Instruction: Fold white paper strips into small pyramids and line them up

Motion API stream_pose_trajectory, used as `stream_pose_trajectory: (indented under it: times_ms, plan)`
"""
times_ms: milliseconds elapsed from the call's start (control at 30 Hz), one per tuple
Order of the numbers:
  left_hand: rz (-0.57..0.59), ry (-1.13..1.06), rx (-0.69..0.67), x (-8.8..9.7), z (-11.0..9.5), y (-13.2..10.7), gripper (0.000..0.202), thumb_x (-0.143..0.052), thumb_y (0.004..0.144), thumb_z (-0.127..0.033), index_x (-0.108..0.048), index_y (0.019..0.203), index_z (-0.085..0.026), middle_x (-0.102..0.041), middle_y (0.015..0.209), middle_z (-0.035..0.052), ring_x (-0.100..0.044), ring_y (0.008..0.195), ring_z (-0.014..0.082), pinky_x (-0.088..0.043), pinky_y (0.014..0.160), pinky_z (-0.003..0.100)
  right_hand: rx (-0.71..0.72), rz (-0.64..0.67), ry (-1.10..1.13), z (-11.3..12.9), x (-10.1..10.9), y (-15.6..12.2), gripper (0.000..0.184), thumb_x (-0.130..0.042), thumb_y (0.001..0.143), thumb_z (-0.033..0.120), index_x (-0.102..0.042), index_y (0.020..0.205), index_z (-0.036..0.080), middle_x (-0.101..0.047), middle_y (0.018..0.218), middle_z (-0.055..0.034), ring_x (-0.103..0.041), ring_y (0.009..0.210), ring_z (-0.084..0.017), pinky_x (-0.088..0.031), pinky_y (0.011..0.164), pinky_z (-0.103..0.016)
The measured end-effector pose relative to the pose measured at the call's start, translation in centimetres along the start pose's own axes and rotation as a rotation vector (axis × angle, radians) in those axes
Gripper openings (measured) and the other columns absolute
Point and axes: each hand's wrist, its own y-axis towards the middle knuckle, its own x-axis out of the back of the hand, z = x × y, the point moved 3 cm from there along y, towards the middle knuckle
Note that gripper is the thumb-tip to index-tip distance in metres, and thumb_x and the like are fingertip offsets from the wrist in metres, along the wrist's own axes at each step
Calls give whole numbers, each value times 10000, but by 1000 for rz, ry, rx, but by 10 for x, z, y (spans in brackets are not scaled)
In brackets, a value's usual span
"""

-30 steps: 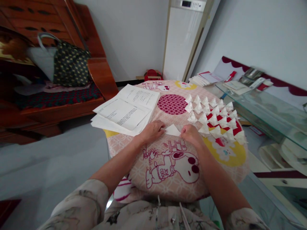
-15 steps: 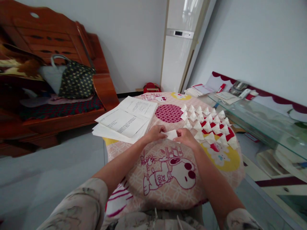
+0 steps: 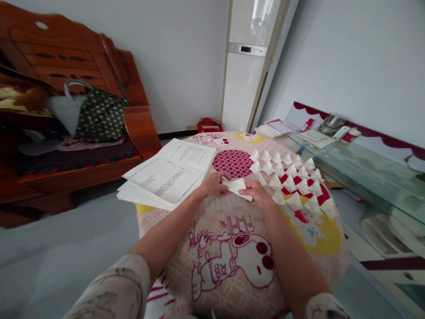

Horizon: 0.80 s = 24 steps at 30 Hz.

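Observation:
A small white folded paper [image 3: 236, 186] is held level between my two hands above the cloth-covered table. My left hand [image 3: 215, 183] pinches its left edge, and the fingers of my right hand [image 3: 258, 193] close on its right end. To the right of my right hand stand rows of small white folded paper pyramids [image 3: 289, 182]. A stack of printed sheets [image 3: 166, 170] lies to the left of my left hand, its top sheet creased across the middle.
The round table wears a pink patterned cloth [image 3: 212, 230] with a cartoon dog. On the right is a glass-topped cabinet [image 3: 358, 164] carrying papers and a metal bowl. A wooden sofa [image 3: 76, 53] with bags [image 3: 102, 115] is at the left; a tall white cabinet-like unit [image 3: 245, 84] stands behind.
The paper between my hands now shows longer and tilts down to the right; my right hand has shifted slightly lower. The whole view has moved a little.

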Motion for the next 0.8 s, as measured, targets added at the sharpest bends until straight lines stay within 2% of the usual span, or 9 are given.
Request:
stream_pose_trajectory:
  times_ms: [100, 233, 433, 500, 567, 700, 800]
  plan:
    - [-15, -75, -20, 4, 1, -1, 339, -655, 597, -127, -607, 932, -152, -494, 486, -125, -572, 439, 106, -471, 468, 201, -1, -11, 10, -1, 1, 0, 308, -806, 613, 437, -688, 656, 156, -601, 503, 23, -478, 427, -98, -360, 428, -221]
    - [-96, -178, -56, 11, -1, -2, 292, -656, 593, -150, -611, 881, -131, -594, 552, -60, -583, 471, 101, -494, 493, 214, -22, -29, 53, 0, 1, -2, 319, -843, 535, 418, -679, 617, 157, -593, 465, 18, -464, 401, -101, -337, 405, -223]
    - [-404, -275, -134, 27, -7, -8, 281, -611, 620, -162, -649, 896, -129, -631, 616, -37, -597, 530, 89, -516, 555, 211, -18, -107, 208, -2, -2, 5, 323, -849, 514, 392, -689, 666, 157, -632, 516, -7, -496, 419, -126, -376, 404, -253]
    - [-393, -328, -121, 21, -9, -11, 247, -638, 666, -206, -655, 900, -129, -660, 665, -17, -627, 586, 97, -554, 622, 236, -7, -126, 315, -2, -8, 7, 325, -836, 538, 400, -686, 706, 166, -639, 537, -7, -524, 440, -140, -410, 415, -265]
    - [-328, -342, -82, 9, -10, -14, 235, -685, 688, -242, -658, 890, -125, -679, 694, 1, -642, 606, 108, -563, 635, 249, -7, -116, 395, -2, -18, 7, 328, -819, 570, 418, -690, 750, 176, -646, 557, -10, -560, 475, -157, -449, 443, -278]
    - [-249, -376, -59, -13, -8, -21, 258, -741, 725, -294, -650, 893, -122, -713, 758, 37, -674, 654, 125, -574, 654, 256, 3, -107, 426, -4, -33, 7, 322, -778, 647, 455, -699, 807, 187, -689, 659, -34, -607, 551, -171, -498, 525, -300]
    - [-291, -408, -55, -17, -4, -23, 305, -770, 724, -326, -626, 907, -130, -701, 719, 26, -675, 639, 132, -578, 647, 266, 28, -130, 414, -7, -35, 7, 327, -765, 672, 488, -686, 797, 197, -703, 724, -52, -620, 608, -185, -523, 587, -327]
